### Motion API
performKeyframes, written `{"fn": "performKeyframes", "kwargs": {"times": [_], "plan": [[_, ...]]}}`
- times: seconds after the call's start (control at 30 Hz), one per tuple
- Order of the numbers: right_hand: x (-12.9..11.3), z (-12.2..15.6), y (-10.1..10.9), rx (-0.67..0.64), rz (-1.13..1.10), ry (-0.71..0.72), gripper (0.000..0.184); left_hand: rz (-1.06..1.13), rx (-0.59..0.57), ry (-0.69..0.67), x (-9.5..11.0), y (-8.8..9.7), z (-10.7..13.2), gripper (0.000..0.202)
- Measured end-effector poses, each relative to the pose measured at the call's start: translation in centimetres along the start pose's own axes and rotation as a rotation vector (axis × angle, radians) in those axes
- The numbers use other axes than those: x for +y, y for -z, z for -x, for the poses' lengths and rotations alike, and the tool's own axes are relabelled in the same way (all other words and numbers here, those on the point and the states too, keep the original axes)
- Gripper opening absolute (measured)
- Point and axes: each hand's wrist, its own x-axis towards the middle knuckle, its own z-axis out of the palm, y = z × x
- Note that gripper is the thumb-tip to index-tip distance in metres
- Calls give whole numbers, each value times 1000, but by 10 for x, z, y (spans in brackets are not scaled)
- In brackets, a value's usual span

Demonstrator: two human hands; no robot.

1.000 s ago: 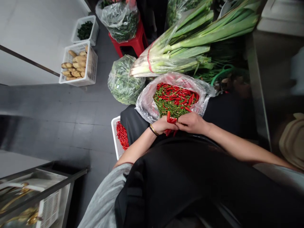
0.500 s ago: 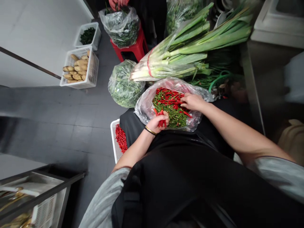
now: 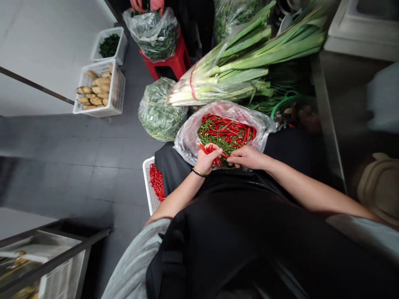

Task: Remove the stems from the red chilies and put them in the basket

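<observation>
An open clear plastic bag [image 3: 187, 139] lies on my lap, filled with red chilies [image 3: 229, 126] and many thin green stems [image 3: 209, 137]. At the bag's near left edge, my left hand [image 3: 206, 161] is closed around several red chilies, whose ends stick out between the fingers. My right hand [image 3: 245, 158] is beside it over the near side of the bag, thumb and fingers pinched at a red chili that lies between the two hands. Beside my left thigh stands a white basket [image 3: 146, 174] with loose red chilies [image 3: 157, 182] in it.
Beyond the bag lie banded leeks [image 3: 215, 81] and a bag of leafy greens [image 3: 162, 110]. A red stool [image 3: 179, 58] carries another bag of greens [image 3: 152, 35], with a co-worker's hands [image 3: 148, 5] at it. A basket of tubers [image 3: 115, 93] and a metal rack [image 3: 62, 249] are on the left.
My right hand has moved from the far right of the chilies toward me and left, close to my left hand. My left hand still holds its chilies. The view has shifted slightly.
</observation>
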Motion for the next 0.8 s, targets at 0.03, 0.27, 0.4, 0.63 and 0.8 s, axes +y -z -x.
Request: {"fn": "performKeyframes", "kwargs": {"times": [0.03, 0.27, 0.4, 0.63, 0.8], "plan": [[-2, 4, -4, 32, -57, -29, 43, 36, 5, 11, 0, 0, 2, 39], [-21, 19, 9, 38, 132, 429, 50, 348, -193, 204, 11, 4, 3, 47], [-7, -20, 52, 332, 756, 24, 40, 408, -223, 190, 21, 15, 0, 54], [23, -61, 63, 47, 791, -209, 17, 258, -238, 200, 14, 16, -6, 41], [-4, -31, 54, 89, 35, -27, 34, -5, -201, 260, 5, 1, -9, 46]]}}
